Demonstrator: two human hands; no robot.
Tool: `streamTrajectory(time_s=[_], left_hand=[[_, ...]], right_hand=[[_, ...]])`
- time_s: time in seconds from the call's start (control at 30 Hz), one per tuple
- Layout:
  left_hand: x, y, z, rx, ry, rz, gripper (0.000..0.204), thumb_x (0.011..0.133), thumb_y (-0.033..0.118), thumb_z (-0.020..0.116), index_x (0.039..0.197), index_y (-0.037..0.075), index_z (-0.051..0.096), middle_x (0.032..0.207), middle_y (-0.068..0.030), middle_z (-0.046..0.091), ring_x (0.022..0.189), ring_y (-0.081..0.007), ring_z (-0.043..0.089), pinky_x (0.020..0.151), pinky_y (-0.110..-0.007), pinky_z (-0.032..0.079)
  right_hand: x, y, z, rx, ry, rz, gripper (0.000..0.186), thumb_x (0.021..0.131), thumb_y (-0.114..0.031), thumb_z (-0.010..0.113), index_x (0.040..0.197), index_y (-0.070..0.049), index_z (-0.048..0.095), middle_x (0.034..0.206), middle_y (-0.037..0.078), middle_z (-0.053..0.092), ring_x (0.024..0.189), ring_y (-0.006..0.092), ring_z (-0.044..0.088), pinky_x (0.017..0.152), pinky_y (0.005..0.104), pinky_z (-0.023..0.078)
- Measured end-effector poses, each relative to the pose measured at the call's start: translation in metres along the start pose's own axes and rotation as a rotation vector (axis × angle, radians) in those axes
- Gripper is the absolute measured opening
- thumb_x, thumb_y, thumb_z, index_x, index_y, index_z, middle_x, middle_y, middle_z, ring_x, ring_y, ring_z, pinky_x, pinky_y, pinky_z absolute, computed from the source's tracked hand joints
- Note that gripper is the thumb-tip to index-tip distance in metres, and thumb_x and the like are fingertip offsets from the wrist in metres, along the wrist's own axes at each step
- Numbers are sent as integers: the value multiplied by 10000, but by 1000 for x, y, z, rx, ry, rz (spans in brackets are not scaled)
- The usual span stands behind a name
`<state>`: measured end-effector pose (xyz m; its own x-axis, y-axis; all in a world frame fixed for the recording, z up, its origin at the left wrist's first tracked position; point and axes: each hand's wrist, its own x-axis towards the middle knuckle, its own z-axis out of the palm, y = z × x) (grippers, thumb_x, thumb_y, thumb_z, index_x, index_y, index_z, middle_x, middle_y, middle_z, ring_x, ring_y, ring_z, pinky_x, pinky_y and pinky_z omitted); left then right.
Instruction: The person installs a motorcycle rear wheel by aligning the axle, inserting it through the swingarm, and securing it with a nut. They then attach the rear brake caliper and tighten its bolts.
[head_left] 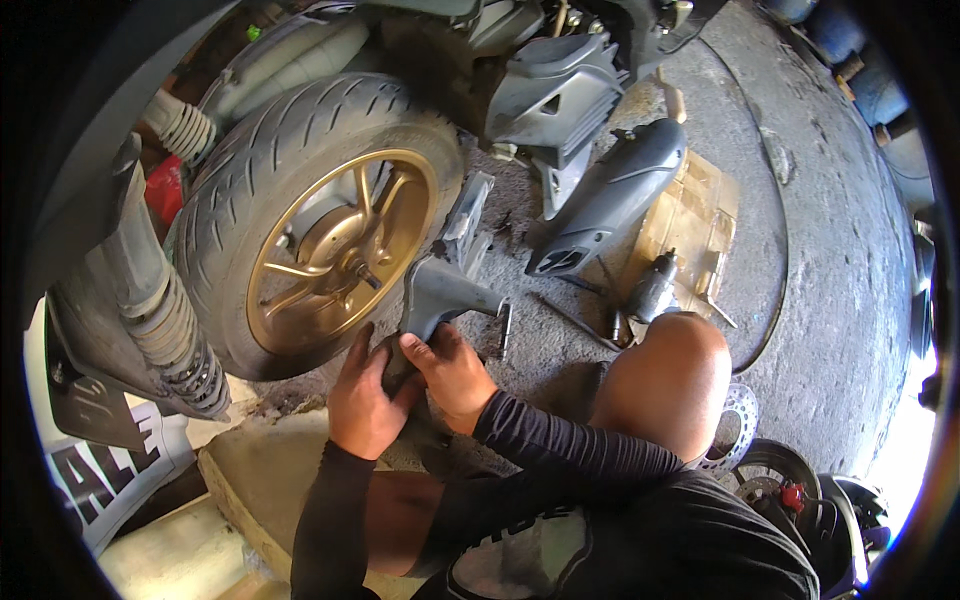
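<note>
Both hands are closed around the lower end of a grey metal arm-like bracket (pixel 440 290), held in front of the wheel. My left hand (pixel 368 405) wraps its left side, and my right hand (pixel 455 380) grips from the right with the thumb on top. Part of the bracket is hidden under the fingers. A bolt or socket-like metal piece (pixel 506 328) hangs at its right tip. Just beyond stands a scooter's rear wheel (pixel 385 265) with a gold rim and black tyre, its axle end (pixel 362 272) bare.
A grey muffler (pixel 625 190) lies on the floor by flattened cardboard (pixel 710 200), which bears a power wrench (pixel 655 288). A shock absorber (pixel 170 340) stands at left. A cable (pixel 775 240) crosses the concrete. A brake disc (pixel 740 425) lies beyond my knee.
</note>
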<state>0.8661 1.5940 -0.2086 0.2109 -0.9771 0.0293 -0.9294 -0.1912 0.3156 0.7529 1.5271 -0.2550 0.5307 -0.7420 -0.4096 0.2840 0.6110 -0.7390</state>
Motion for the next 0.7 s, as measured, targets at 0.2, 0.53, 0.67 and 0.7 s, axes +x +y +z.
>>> streamTrajectory(time_s=[0.2,0.53,0.67,0.7], left_hand=[[0,4,14,-83,39,-76,412,822,245,701,1113,-17,572,1016,-206,647,907,-395,625,762,-434,508],[-4,10,-8,-408,132,-238,296,886,240,658,1015,-21,599,843,-196,653,745,-366,623,677,-404,488],[-6,6,-10,-477,161,-213,310,879,244,674,1007,-28,598,825,-194,645,726,-354,613,672,-385,485],[-4,4,-9,-458,184,-177,321,875,249,678,1006,-32,598,825,-200,642,730,-362,613,673,-388,486]], right_hand=[[3,-4,-6,-147,10,65,379,933,-324,606,1015,37,529,887,150,594,835,210,534,791,333,444],[60,-66,-104,-1146,-470,-86,559,880,-499,570,1086,17,631,835,186,673,838,276,666,783,410,510],[97,-29,-118,-759,-34,174,545,892,-534,564,1088,-30,632,836,84,638,718,189,615,623,345,486],[101,-17,-116,-471,5,248,596,893,-575,539,1141,-37,603,865,81,632,745,188,607,646,352,484]])
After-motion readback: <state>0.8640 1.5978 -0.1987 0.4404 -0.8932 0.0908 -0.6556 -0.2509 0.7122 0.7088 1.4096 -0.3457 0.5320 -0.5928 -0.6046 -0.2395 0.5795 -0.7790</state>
